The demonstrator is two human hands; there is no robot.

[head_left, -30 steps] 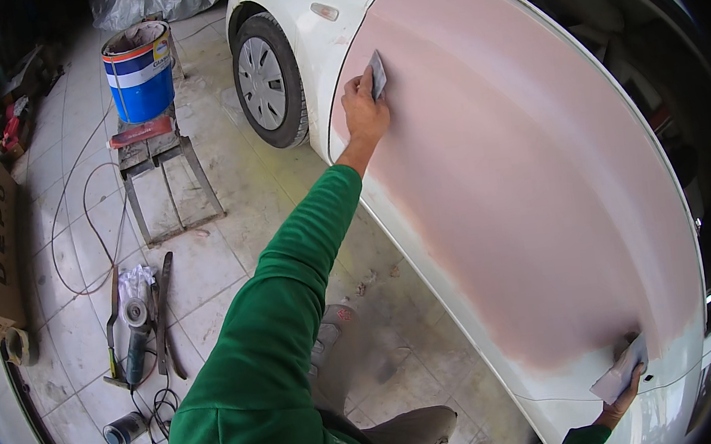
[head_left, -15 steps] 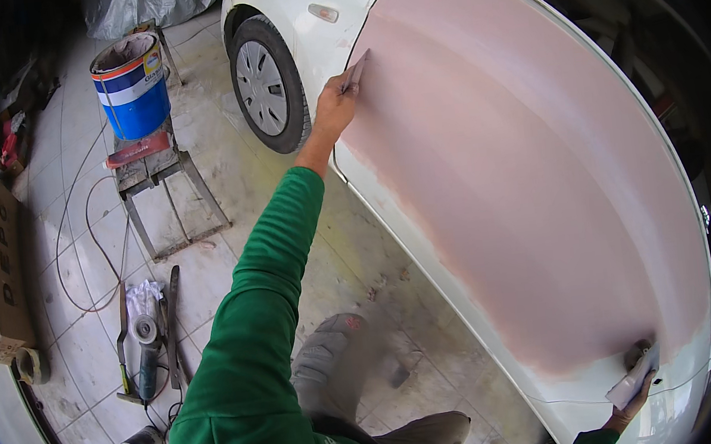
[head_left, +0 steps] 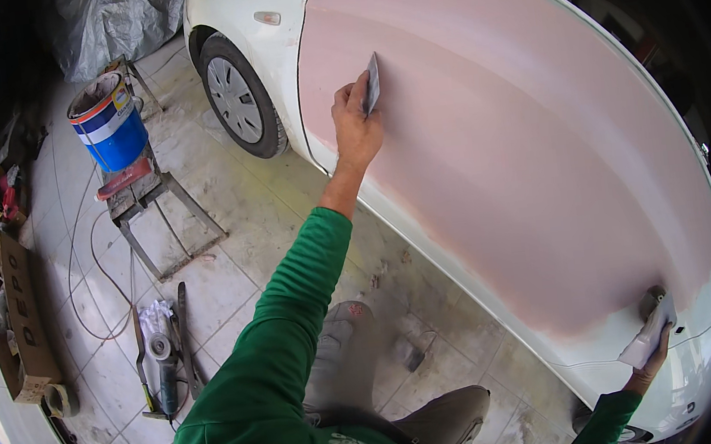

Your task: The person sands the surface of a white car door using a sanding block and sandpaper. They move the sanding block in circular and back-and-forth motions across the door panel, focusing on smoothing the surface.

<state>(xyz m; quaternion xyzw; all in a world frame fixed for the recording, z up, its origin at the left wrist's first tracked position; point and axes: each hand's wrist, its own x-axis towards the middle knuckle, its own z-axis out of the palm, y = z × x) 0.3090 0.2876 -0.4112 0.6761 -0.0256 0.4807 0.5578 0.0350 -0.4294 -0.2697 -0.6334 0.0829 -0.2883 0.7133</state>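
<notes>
My left hand (head_left: 358, 131) is closed around a thin grey filler spreader (head_left: 372, 86). The blade stands edge-on against the pink filler-coated car door (head_left: 487, 156), a little in from the door's front edge. Low at the door's rear end, my right hand (head_left: 654, 362) grips a pale, flat, plate-like piece (head_left: 647, 337), its exact kind unclear. Just above that piece is a dark rounded shape (head_left: 653, 302); I cannot tell whether it belongs to the door. Bare white paint shows below the filler.
On the left, a blue can (head_left: 114, 130) and a red tool (head_left: 123, 180) rest on a low metal stand (head_left: 169, 220). An angle grinder (head_left: 164, 363) and long tools lie on the tiled floor beside a cardboard box (head_left: 28, 317). The car's wheel (head_left: 237, 100) is beyond the door.
My left hand and its spreader have moved rightward over the door, away from its front edge. The view has shifted. My right hand keeps its place by the door's rear end.
</notes>
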